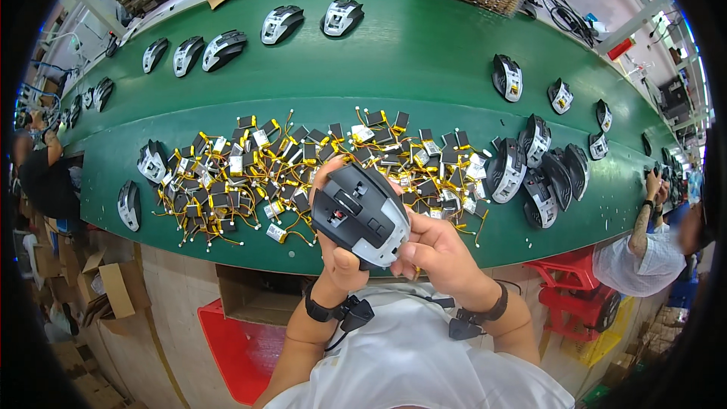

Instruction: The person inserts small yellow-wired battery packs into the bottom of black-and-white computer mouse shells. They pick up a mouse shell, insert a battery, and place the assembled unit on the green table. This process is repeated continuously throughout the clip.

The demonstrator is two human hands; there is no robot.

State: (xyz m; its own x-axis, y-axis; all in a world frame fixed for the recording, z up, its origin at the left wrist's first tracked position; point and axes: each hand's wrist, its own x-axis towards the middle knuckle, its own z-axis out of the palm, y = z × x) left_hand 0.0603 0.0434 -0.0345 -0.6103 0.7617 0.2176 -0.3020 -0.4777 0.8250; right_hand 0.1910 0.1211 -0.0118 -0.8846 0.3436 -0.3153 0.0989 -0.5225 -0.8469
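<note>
Two hands are closed on one mouse shell (362,212), held over the near middle of the battery pile (295,153). Your left hand (339,257) cradles its left side; your right hand (447,259) grips its lower-right end — long axis slanting that way from upper left. Room lies nearer you than the pile — grouped shells (509,173) bound its right.

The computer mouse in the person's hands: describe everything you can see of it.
The computer mouse has a curved black shell with a silver-grey panel toward its lower right end; both look like plastic. An opening in the black part shows a speck of red. It is held up, slanting in the picture, near the green table's front edge. The left hand grips its left side; the right hand touches the grey end. Its underside is hidden.
</note>
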